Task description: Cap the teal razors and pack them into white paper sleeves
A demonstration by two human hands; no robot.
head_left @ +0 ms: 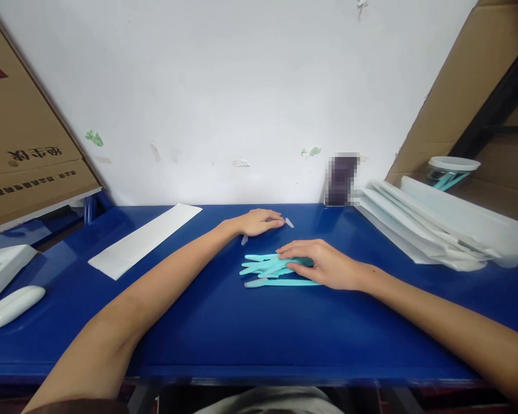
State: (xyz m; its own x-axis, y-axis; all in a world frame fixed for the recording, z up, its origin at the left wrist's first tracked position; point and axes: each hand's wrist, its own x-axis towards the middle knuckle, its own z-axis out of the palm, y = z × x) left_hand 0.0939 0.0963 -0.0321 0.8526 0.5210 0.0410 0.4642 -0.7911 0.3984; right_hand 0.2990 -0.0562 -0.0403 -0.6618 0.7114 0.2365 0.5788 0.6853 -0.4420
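Several turquoise eyebrow razors (263,265) lie in a loose bunch on the blue table, their heads toward the left. My right hand (322,263) rests over the handle ends, thumb on the near side and fingers on the far side, closed around part of the bunch. The nearest razor (280,283) lies slightly apart, its end running under that hand. Farther back, my left hand (261,222) is flat on the table with its fingers stretched out. A small translucent cap (289,222) is at its fingertips, and another translucent piece (244,239) shows below its wrist.
A long white paper strip (147,240) lies left, with a white oval object (15,306) and a white box (4,267) beyond. White plastic sleeves (431,230) are stacked right, near a lidded jar (453,171). Cardboard (34,132) flanks the table; a wall stands behind.
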